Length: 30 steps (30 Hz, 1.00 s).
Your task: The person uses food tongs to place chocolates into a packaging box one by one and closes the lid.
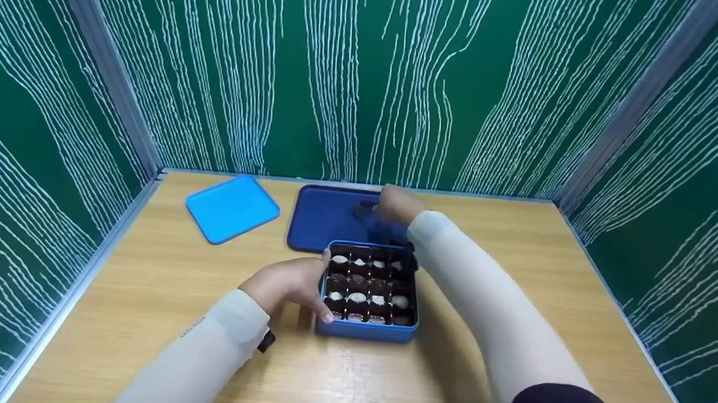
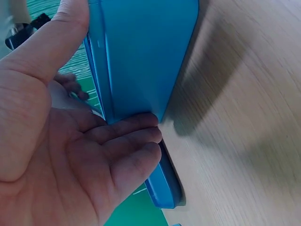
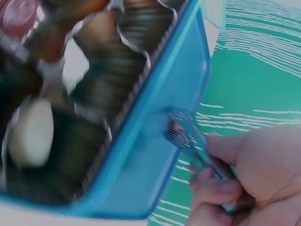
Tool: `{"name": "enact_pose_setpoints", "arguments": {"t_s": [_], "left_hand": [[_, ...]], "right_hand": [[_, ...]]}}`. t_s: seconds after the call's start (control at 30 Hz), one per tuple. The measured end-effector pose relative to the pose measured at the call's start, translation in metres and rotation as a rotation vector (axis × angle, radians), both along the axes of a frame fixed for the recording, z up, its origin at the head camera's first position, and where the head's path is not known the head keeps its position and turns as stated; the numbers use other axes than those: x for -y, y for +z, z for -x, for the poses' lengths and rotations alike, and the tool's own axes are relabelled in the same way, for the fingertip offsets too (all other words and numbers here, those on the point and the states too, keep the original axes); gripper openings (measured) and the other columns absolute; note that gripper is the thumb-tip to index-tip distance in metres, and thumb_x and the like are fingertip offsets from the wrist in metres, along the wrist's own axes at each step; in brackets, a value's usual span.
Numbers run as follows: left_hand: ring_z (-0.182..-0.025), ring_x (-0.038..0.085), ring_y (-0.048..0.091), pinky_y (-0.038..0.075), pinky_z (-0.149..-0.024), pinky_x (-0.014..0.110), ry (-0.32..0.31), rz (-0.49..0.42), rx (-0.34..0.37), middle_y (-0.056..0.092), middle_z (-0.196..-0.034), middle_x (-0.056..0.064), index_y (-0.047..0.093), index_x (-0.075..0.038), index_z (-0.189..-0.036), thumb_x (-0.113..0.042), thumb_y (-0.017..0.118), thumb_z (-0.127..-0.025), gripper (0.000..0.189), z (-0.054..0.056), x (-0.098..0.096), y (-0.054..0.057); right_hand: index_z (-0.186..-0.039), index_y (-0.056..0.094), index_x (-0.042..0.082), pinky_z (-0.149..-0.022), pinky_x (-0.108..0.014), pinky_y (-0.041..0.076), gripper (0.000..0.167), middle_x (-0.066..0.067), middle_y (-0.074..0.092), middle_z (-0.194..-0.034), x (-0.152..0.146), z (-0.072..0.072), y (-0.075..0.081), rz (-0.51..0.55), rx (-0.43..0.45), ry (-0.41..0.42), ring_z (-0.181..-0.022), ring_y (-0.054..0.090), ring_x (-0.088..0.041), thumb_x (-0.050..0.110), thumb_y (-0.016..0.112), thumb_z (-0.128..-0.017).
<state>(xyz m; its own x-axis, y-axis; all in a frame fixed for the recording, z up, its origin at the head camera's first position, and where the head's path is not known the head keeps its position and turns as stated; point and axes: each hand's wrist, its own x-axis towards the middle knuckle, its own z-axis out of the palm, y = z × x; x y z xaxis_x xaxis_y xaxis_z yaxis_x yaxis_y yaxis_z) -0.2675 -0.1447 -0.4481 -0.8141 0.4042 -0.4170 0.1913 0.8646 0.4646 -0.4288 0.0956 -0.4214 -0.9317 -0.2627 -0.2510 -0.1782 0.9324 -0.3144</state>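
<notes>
A blue tin (image 1: 367, 332) of chocolates (image 1: 357, 298) in a divided dark insert stands mid-table. My left hand (image 1: 290, 281) holds its left side, thumb on the near corner; in the left wrist view the fingers lie against the tin's blue wall (image 2: 146, 52). My right hand (image 1: 399, 205) is beyond the tin, over a dark blue lid (image 1: 324, 221). It grips small metal tongs (image 3: 200, 146) with perforated tips. I cannot tell whether the pinkish-brown spot between the tips is a held piece.
A light blue square tray or lid (image 1: 234, 209) lies at the back left of the wooden table (image 1: 173, 351). Green panels with white wavy lines (image 1: 365, 85) enclose the back and sides. My right forearm (image 1: 495, 294) reaches past the tin's right side.
</notes>
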Motion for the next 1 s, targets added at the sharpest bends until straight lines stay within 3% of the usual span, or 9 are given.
{"name": "enact_pose_setpoints", "arguments": {"t_s": [0.1,0.23,0.33,0.47,0.7,1.0], "left_hand": [[-0.161,0.035,0.054,0.041,-0.138,0.051,-0.002,-0.015,0.004,0.044,-0.18,0.021,0.002,-0.005,-0.182,-0.045,0.106,-0.076,0.155,0.0,0.001,0.001],[-0.162,0.037,0.052,0.039,-0.139,0.051,-0.004,-0.012,0.007,0.045,-0.179,0.023,0.002,-0.004,-0.182,-0.045,0.107,-0.076,0.155,-0.001,0.002,0.002],[-0.164,0.038,0.05,0.037,-0.14,0.052,-0.005,-0.018,0.011,0.043,-0.18,0.024,0.002,-0.003,-0.182,-0.045,0.107,-0.076,0.155,-0.001,0.002,0.002],[-0.164,0.038,0.048,0.037,-0.14,0.052,-0.011,-0.025,0.015,0.043,-0.18,0.024,0.001,-0.004,-0.182,-0.044,0.106,-0.076,0.154,-0.001,-0.001,0.001],[-0.158,0.035,0.057,0.043,-0.137,0.05,-0.017,-0.013,0.005,0.045,-0.179,0.022,0.002,-0.004,-0.182,-0.048,0.107,-0.074,0.157,0.0,-0.004,-0.003],[-0.154,0.035,0.06,0.046,-0.134,0.051,-0.021,0.0,-0.007,0.048,-0.177,0.022,0.002,-0.004,-0.182,-0.049,0.107,-0.074,0.157,0.002,0.0,-0.003]], "right_hand": [[-0.081,0.058,0.016,-0.063,-0.032,0.044,0.028,-0.002,0.055,-0.084,-0.009,-0.004,0.015,-0.152,0.029,0.057,-0.072,0.05,-0.019,0.005,0.058,-0.106],[-0.094,0.061,0.013,-0.073,-0.038,0.043,0.016,-0.003,0.053,-0.09,-0.017,-0.011,0.03,-0.27,0.03,0.095,-0.08,0.048,-0.021,0.014,0.06,-0.11],[-0.098,0.064,0.011,-0.075,-0.041,0.045,0.025,-0.003,0.057,-0.09,-0.021,-0.016,0.033,-0.269,-0.033,0.077,-0.08,0.052,-0.022,0.032,0.071,-0.11],[-0.093,0.065,0.011,-0.074,-0.042,0.05,0.04,0.0,0.058,-0.085,-0.026,-0.018,0.028,-0.23,-0.118,0.042,-0.076,0.054,-0.02,0.045,0.083,-0.104],[-0.103,0.075,0.007,-0.087,-0.046,0.064,0.031,-0.006,0.074,-0.097,-0.027,-0.02,0.019,-0.162,-0.115,0.041,-0.083,0.064,-0.022,0.036,0.087,-0.102],[-0.111,0.078,0.005,-0.086,-0.046,0.06,0.034,-0.008,0.074,-0.101,-0.021,-0.019,0.02,-0.199,-0.116,0.042,-0.086,0.061,-0.025,0.037,0.085,-0.104]]}}
